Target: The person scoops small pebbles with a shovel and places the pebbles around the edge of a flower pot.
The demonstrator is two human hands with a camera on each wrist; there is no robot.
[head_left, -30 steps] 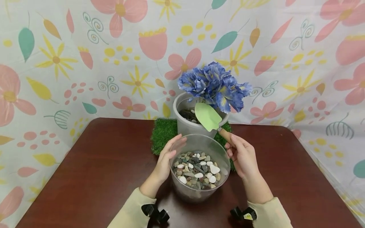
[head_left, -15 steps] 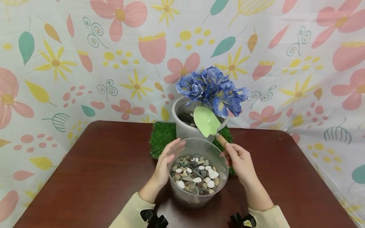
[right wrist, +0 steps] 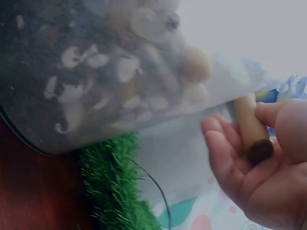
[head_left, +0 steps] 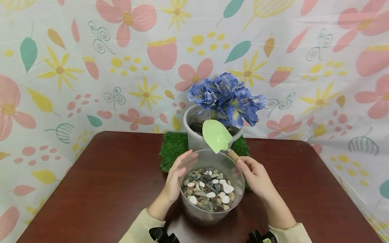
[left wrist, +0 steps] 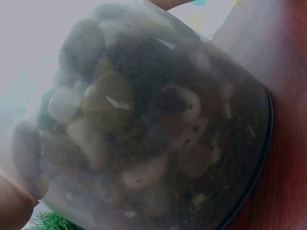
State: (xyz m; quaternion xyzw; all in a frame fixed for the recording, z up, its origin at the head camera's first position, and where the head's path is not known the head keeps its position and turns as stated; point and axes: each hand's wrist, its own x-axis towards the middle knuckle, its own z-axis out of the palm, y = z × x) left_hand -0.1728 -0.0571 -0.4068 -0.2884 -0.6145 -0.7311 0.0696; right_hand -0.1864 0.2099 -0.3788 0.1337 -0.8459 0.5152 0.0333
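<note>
My left hand point(head_left: 173, 180) rests with nearly straight fingers against the left side of a clear plastic bucket point(head_left: 200, 216). Pebbles point(head_left: 209, 190) in grey, brown and white lie inside it. With my right hand point(head_left: 255, 173) I grip the wooden handle point(right wrist: 249, 120) of a small trowel, thumb on one side and curled fingers on the other. Its light green blade point(head_left: 216, 135) points up and left, above the bucket's far rim, and looks bare. In the left wrist view, stones and dark material show through the bucket's wall point(left wrist: 249, 143), and part of a finger or thumb point(left wrist: 14, 203) touches it.
Right behind the bucket, a grey flowerpot point(head_left: 197, 143) with blue flowers point(head_left: 226, 98) stands on a mat of artificial grass point(head_left: 173, 150). A brown table point(head_left: 115, 189) carries everything. A flower-patterned cloth point(head_left: 130, 60) hangs at the back and sides.
My right hand has brought the trowel a little left and closer to the bucket's far rim. My left hand has stayed on the bucket. The head view has shifted slightly.
</note>
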